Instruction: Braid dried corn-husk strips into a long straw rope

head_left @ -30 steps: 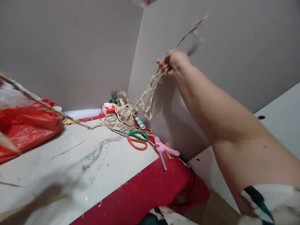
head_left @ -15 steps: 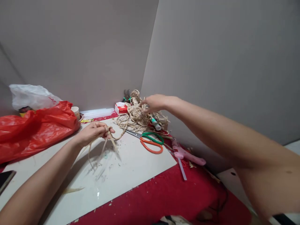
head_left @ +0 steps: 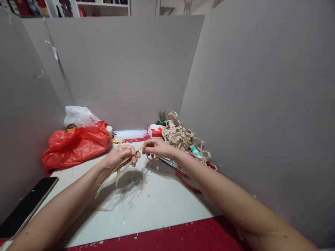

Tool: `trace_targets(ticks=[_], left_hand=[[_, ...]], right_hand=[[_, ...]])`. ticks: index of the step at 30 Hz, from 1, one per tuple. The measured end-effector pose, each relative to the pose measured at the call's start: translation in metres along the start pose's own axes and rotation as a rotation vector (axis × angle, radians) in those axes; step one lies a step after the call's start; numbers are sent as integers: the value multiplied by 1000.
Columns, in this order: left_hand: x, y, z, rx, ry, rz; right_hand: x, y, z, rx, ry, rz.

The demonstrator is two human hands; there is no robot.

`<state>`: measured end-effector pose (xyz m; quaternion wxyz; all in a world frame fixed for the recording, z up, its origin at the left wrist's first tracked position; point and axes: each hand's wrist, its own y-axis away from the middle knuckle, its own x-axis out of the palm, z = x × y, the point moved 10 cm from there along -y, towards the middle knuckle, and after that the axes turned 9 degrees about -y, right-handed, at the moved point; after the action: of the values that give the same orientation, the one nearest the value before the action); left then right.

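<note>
Above the white board [head_left: 157, 205], the left hand [head_left: 123, 155] and right hand [head_left: 157, 147] pinch a fibre cord [head_left: 138, 149]. A cord heap [head_left: 176, 136] fills the far right corner, a red bag [head_left: 81, 144] the far left; 1 phone [head_left: 27, 205] lies along the left edge.

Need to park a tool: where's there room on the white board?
Mostly bare: the white board, near right, between right forearm and red cloth. Crowded: far right, rope pile and scissors; far left, red bag; middle, strands in left hand.
</note>
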<state>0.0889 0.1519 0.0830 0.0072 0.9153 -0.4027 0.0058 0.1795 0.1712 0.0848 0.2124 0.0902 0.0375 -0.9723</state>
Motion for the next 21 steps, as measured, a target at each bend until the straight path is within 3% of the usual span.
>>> trace_targets(ticks=[3,6,10,15,21], left_hand=[[-5,1,13,-16,-7,-46],[-3,-6,21,6,11,-69],[4,-17,25,60,15,-92],[8,-18,29,27,62,-203],[-6,-8,9,151,56,-423]], right_hand=[[-18,-4,10,-58,-131,-174],[-24,-7,17,-137,-303,-265],[-17,-9,16,-193,-545,-220],[-15,-4,16,-205,-635,-173],[-14,7,7,-127,-702,-165]])
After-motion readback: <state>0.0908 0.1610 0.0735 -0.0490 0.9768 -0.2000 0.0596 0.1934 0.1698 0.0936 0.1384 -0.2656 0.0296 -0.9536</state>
